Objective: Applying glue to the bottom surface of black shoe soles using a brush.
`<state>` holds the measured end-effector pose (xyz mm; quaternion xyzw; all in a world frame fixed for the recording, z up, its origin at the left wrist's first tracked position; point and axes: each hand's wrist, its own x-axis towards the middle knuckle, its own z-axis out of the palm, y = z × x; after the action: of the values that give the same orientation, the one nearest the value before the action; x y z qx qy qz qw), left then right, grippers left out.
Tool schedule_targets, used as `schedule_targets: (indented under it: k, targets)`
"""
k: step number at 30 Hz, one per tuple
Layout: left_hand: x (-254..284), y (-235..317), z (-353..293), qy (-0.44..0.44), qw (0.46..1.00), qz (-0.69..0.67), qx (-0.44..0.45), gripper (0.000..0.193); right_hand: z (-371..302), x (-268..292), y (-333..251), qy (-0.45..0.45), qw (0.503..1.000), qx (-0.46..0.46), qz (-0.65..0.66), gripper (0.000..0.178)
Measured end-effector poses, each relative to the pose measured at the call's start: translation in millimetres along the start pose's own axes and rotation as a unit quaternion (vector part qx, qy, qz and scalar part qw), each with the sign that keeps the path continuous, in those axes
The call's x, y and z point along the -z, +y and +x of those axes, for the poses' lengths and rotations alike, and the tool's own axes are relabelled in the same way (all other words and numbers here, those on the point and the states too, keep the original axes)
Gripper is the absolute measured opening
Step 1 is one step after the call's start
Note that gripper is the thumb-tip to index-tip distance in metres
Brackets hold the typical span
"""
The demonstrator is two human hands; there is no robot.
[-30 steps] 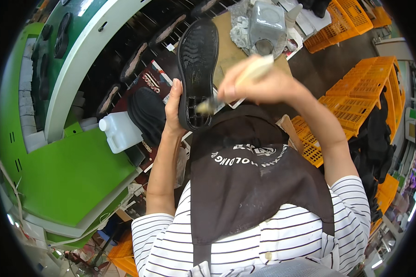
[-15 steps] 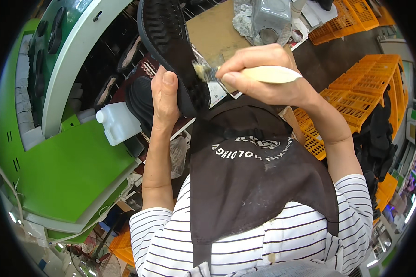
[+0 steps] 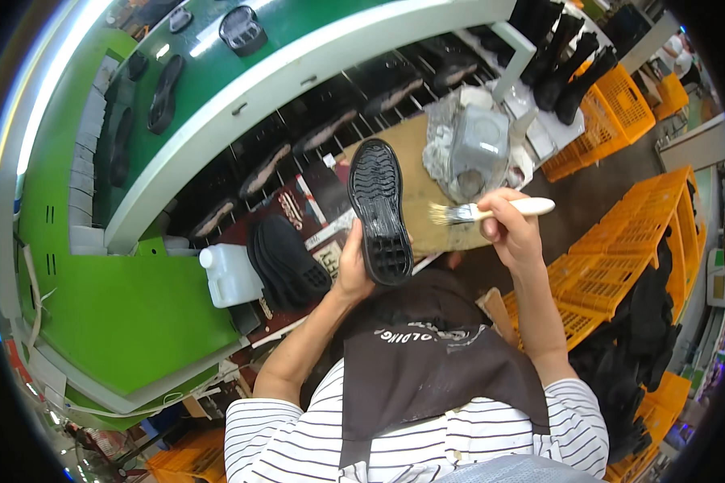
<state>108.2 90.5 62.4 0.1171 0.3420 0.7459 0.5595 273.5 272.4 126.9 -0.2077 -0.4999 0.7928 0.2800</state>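
Note:
My left hand (image 3: pixel 354 266) grips a black shoe sole (image 3: pixel 376 201) by its lower end, thumb along the edge. The sole's ridged face points toward me, glossy and wet-looking. In my right hand (image 3: pixel 511 227) is a paintbrush (image 3: pixel 475 212) with a pale handle, held to the right of the sole, its bristles pointing left and apart from it. Left of my left hand lies a stack of black soles (image 3: pixel 286 262). Beyond the brush stands a translucent plastic container (image 3: pixel 479 141), cloudy and crusted around its outside.
A white plastic jug (image 3: pixel 231 275) stands by the green machine housing (image 3: pixel 121 322). Behind the tan board (image 3: pixel 415 185), soles lie on a dark rack, with a green conveyor (image 3: pixel 298 28) past its pale rail. Orange crates (image 3: pixel 596 266) and black boots (image 3: pixel 560 72) are at right.
The brush has moved right, off the sole. The sole now appears lower and farther right, its whole ridged face in view. The head view has shifted to show more of the rack and conveyor.

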Motion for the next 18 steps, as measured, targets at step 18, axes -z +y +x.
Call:
schedule_targets:
  k: [18]
  targets:
    - [2, 202, 194, 0.143, 0.858, 0.291, -0.398, 0.035, -22, 34, 10, 0.079, 0.996, 0.038, -0.02, 0.02]
